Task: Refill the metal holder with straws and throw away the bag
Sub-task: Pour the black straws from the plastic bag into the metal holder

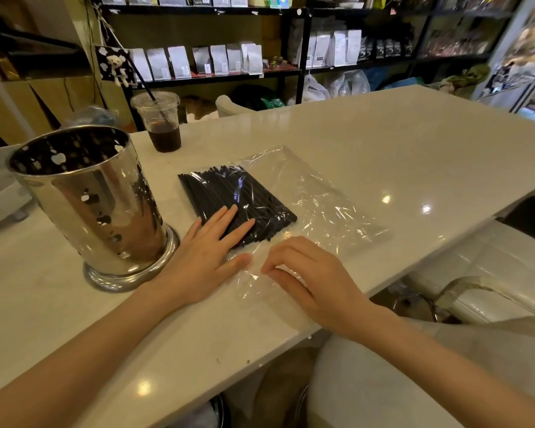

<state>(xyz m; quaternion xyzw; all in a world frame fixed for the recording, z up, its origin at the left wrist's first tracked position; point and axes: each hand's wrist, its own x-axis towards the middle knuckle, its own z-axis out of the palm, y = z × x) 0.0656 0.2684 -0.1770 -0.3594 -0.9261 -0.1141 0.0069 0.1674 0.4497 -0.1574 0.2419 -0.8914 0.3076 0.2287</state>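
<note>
A clear plastic bag (315,199) lies flat on the white counter (399,143) with a bundle of black straws (226,193) in its left part. My left hand (207,257) rests flat on the near end of the straws, fingers spread, pressing through the plastic. My right hand (309,276) sits on the bag's near edge with thumb and fingertips drawn together at the plastic; whether it pinches the film is unclear. The shiny perforated metal holder (99,211) stands upright to the left of my left hand, and its visible inside shows no straws.
A plastic cup of dark drink with a black straw (162,125) stands behind the bag. The counter's front edge runs diagonally at the right, with white seats (491,288) below it. Shelves of pouches (198,63) fill the background.
</note>
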